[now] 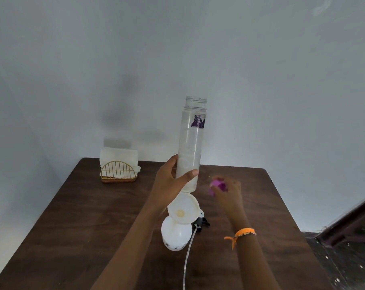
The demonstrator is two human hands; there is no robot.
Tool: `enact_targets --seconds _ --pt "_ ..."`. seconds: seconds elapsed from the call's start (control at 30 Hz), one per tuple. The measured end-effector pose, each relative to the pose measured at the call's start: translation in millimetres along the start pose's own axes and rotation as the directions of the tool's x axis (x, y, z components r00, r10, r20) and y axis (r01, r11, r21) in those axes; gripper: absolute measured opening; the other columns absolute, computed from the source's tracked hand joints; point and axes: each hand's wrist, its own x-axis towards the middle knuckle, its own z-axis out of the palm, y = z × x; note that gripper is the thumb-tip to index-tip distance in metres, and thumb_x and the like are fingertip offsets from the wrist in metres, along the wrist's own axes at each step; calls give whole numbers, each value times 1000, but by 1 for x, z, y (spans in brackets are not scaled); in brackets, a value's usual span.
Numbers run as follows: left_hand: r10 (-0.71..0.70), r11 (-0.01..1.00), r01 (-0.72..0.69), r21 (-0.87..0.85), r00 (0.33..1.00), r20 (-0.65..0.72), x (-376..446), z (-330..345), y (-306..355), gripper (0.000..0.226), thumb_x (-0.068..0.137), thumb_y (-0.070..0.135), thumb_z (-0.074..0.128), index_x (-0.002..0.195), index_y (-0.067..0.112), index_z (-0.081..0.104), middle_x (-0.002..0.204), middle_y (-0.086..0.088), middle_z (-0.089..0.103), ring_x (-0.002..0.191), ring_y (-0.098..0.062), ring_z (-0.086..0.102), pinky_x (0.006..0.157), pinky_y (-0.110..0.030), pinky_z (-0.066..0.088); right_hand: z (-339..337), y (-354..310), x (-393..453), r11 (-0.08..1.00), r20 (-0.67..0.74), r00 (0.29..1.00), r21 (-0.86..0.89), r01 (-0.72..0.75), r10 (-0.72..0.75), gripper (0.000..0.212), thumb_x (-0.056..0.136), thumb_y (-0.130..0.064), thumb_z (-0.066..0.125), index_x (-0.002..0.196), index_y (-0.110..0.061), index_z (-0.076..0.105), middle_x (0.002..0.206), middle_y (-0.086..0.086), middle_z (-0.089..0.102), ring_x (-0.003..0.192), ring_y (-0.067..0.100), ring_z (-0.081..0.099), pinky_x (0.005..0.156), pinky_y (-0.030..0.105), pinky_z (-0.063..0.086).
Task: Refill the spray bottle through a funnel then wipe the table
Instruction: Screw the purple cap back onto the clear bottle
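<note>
Centre of the frame: tall clear plastic water bottle (191, 141), uncapped, threaded mouth up, a purple label near the neck, gripped low around its base by the left hand (170, 181), thumb across the front and fingers wrapped behind. Held upright or nearly so, just above the white funnel (183, 208), which sits tilted in the neck of the white spray bottle (176, 235) at lower centre on the dark wooden table (83, 216). To the right of centre, right hand (226, 190) closed loosely around a purple cap (218, 185), blurred, hovering above the tabletop. Just right of the spray bottle, black trigger head (201, 222) lying flat, its clear dip tube (188, 254) trailing toward the bottom edge. Upper left of the table: gold wire holder (117, 171) with white paper napkins (118, 156), well apart from the rest. Liquid level in the clear bottle hard to read; probably light to moderate in weight, stiff-walled but smooth, likely slippery if wet. Low grip suits tipping, yet a hold nearer mid-body would likely give steadier control of the pour. Funnel looks light and loosely seated, easily knocked askew; spray bottle light too, liable to tip without a steadying hand. Napkins soft, thin, best pinched from the top edge.
</note>
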Motion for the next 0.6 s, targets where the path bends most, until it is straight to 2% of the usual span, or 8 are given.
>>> enact_targets --seconds 0.07,0.1,0.17,0.27,0.37,0.43,0.53,0.6 --pt "2 1000 -2 -9 1000 8 4 -2 1 41 78 31 70 113 37 49 115 11 61 106 -10 59 78 -20 50 -15 -40 6 964 9 995 251 90 -95 13 83 -11 61 93 -19 63 108 15 55 83 16 59 63 20 50" --pt "9 1000 -9 -1 1000 5 6 -3 3 43 79 32 69 115 36 47 117 10 58 106 -10 57 77 -18 49 -22 -60 7 924 9 991 362 122 -134 14 86 -7 59 94 -17 62 107 13 56 82 13 60 64 22 53" --pt "38 999 -38 14 999 -10 9 -6 9 48 78 31 69 117 37 42 119 12 54 105 -9 55 75 -14 47 -32 -94 7 836 -9 980 519 176 -201 13 87 -6 59 95 -15 61 104 7 58 87 13 63 76 26 55" --pt "76 997 -76 4 996 -41 14 -10 21 58 76 29 71 120 39 34 114 20 46 96 -2 53 70 -8 45 -41 -134 9 715 -52 956 652 252 -290 7 86 -14 62 92 -13 58 101 6 60 97 17 63 88 30 52" --pt "113 994 -113 -1 991 -68 19 -14 28 62 74 30 74 119 41 32 115 18 45 95 0 53 62 -6 47 -47 -165 16 624 -89 938 725 291 -335 14 84 -19 61 92 -10 54 107 13 58 101 19 62 92 32 50" --pt "123 992 -123 15 989 -80 23 -16 31 63 73 31 74 119 41 32 117 17 45 97 -4 53 65 -6 46 -49 -181 21 583 -108 912 738 341 -397 12 86 -17 61 93 -9 54 105 9 59 102 20 62 95 34 49" --pt "135 991 -133 33 987 -89 26 -18 35 63 73 33 73 119 41 31 115 19 45 95 -2 52 68 -6 45 -48 -200 31 624 -148 868 640 449 -473 20 87 -18 62 104 -11 56 108 3 60 104 20 61 96 36 48" --pt "134 991 -133 19 987 -91 27 -19 38 62 74 33 72 119 41 31 112 20 45 92 1 53 66 -5 45 -47 -211 35 670 -157 851 552 496 -501 28 86 -17 63 113 -12 57 115 3 61 102 15 62 91 27 50"
